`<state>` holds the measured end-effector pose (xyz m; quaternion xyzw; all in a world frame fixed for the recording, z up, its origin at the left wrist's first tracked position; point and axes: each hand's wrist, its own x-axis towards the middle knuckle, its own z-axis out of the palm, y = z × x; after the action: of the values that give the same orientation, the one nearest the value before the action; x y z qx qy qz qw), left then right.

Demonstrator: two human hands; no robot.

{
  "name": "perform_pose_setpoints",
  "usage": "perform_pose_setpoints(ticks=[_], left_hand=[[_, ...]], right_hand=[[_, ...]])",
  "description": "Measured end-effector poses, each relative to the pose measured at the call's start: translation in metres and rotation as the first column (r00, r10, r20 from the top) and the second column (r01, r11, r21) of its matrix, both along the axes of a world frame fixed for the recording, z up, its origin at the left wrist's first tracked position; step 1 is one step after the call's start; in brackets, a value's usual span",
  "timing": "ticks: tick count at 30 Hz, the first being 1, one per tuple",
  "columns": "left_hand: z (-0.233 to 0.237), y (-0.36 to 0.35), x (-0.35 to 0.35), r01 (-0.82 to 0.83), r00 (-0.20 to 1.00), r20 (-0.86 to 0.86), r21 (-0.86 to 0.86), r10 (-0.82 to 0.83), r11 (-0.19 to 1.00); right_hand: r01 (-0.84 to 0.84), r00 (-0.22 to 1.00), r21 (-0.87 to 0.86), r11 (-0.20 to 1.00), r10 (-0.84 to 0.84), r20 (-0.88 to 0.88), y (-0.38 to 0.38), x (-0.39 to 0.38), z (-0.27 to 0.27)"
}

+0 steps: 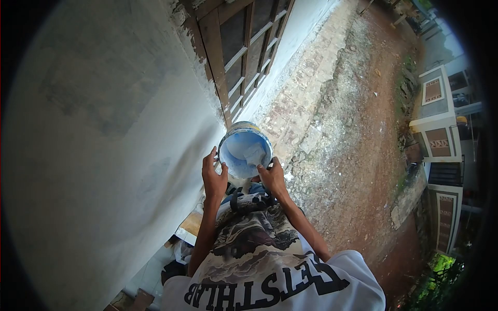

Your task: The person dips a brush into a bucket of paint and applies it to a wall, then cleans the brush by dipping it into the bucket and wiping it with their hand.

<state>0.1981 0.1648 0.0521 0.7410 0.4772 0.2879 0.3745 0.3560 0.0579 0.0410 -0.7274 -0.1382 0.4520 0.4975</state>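
Note:
A paint bucket [236,165] with a pale blue inside and a paint-smeared rim is held in front of my body, its mouth tilted toward me. My left hand [214,177] grips its left side, thumb by the rim and fingers around the outside. My right hand [273,179] grips the lower right side, with the thumb over the rim. Inside the bucket, close to my right thumb, lies a whitish flat piece [254,154] whose kind I cannot make out. The bucket's bottom outside and most of the right fingers are hidden.
A patchy whitish-grey wall [104,129] rises close on my left. Beyond the bucket, a brown wooden window frame [220,62] is set in it. Rough stone and dirt ground [353,135] runs along the right, toward a patterned boundary wall [438,140].

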Motion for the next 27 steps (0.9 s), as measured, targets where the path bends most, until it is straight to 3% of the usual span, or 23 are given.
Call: perform_pose_setpoints(ticks=[10, 20, 27], left_hand=[[-0.017, 0.001, -0.001, -0.010, 0.999, 0.031, -0.179, 0.016, 0.984], [-0.013, 0.005, 0.004, 0.021, 0.998, -0.053, -0.143, -0.029, 0.990], [-0.059, 0.013, -0.004, -0.015, 0.977, -0.212, -0.092, -0.005, 0.996]], right_hand=[[-0.005, 1.000, -0.003, 1.000, 0.005, -0.007, 0.001, 0.001, 0.005], [-0.080, 0.994, -0.108, 0.991, 0.088, 0.071, 0.004, 0.015, 0.011], [-0.214, 0.977, -0.095, 0.972, 0.215, -0.003, 0.009, 0.031, 0.019]])
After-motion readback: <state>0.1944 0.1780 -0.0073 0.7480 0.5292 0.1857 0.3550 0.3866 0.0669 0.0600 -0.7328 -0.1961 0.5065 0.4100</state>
